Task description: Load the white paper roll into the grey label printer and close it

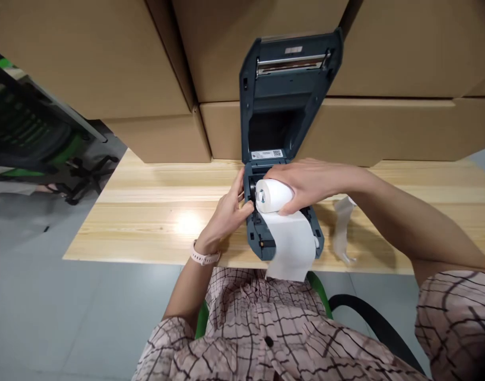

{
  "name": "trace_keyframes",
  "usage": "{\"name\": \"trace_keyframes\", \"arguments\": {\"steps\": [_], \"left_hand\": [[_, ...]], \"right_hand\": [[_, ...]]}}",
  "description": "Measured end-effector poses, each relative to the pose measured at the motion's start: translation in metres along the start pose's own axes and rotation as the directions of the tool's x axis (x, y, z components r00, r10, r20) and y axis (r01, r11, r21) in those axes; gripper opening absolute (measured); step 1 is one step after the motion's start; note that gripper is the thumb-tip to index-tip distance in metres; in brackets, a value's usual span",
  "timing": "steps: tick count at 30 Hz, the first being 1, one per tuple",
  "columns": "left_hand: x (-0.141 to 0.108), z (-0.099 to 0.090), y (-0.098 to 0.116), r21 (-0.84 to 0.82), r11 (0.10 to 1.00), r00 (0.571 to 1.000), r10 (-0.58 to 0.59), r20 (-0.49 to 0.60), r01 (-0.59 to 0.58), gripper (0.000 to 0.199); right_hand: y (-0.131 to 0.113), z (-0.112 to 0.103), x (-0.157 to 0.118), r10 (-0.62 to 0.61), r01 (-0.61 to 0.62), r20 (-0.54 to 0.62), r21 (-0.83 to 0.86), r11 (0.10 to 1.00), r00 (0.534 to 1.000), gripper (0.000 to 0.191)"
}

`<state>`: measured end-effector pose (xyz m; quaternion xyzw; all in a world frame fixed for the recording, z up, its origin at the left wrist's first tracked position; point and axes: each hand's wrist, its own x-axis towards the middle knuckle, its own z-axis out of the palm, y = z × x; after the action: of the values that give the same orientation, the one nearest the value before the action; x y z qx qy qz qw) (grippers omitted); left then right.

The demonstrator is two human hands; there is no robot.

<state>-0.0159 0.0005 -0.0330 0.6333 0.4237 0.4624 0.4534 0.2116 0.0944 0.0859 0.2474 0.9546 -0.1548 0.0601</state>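
Note:
A dark label printer (256,238) stands on the wooden table with its lid (282,98) raised. Over its base, my right hand (305,182) is wrapped round a white paper roll (274,196). From the roll a loose paper strip (293,246) hangs over the printer's front and past the table edge. My left hand (232,211) rests at the printer's left side, its fingers apart and touching the rim, the thumb near the end of the roll.
Cardboard boxes (385,129) line the back of the wooden table (147,211). A curled piece of white paper (342,227) lies right of the printer. At the far left are a chair base (89,177) and dark racks.

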Motion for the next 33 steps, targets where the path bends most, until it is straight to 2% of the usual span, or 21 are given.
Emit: {"name": "trace_keyframes", "arguments": {"steps": [6,13,15,17,20,23,26,29,33], "left_hand": [[0.0,0.003,-0.003,-0.007,1.0,1.0,0.011,-0.015,-0.011,0.095],[0.001,0.002,-0.009,0.046,0.999,1.0,0.002,-0.027,-0.001,0.096],[0.001,0.002,-0.01,0.047,0.999,1.0,0.002,-0.025,0.0,0.096],[0.001,0.002,-0.01,0.036,0.999,1.0,0.009,-0.027,-0.008,0.095],[0.001,0.002,-0.009,0.001,1.0,0.999,0.029,-0.016,-0.029,0.092],[0.001,0.002,-0.006,-0.01,0.999,0.999,0.033,0.004,-0.033,0.089],[0.0,0.002,-0.003,0.013,0.999,1.0,0.029,-0.007,-0.029,0.086],[-0.001,0.002,-0.001,0.02,1.0,1.0,0.02,-0.011,-0.019,0.084],[-0.001,0.004,-0.001,0.017,1.0,1.0,0.003,-0.024,-0.003,0.084]], "right_hand": [[0.011,0.006,0.011,0.01,-0.015,0.087,0.06,0.998,0.996,0.042],[0.018,0.02,0.025,0.041,-0.049,0.153,0.047,0.998,0.987,0.056],[0.017,0.021,0.018,0.028,-0.032,0.087,0.05,0.998,0.996,0.066],[0.014,0.022,0.003,-0.004,0.007,-0.036,0.074,0.997,0.999,0.073],[0.002,0.028,-0.028,-0.052,0.074,-0.182,0.116,0.991,0.982,0.069],[-0.015,0.046,-0.059,-0.061,0.084,-0.198,0.114,0.99,0.978,0.062],[-0.032,0.074,-0.081,-0.061,0.076,-0.22,0.064,0.995,0.974,0.063],[-0.047,0.098,-0.089,-0.029,0.03,-0.297,-0.001,1.0,0.955,0.063],[-0.065,0.113,-0.086,0.013,-0.037,-0.38,-0.056,0.998,0.925,0.064]]}}
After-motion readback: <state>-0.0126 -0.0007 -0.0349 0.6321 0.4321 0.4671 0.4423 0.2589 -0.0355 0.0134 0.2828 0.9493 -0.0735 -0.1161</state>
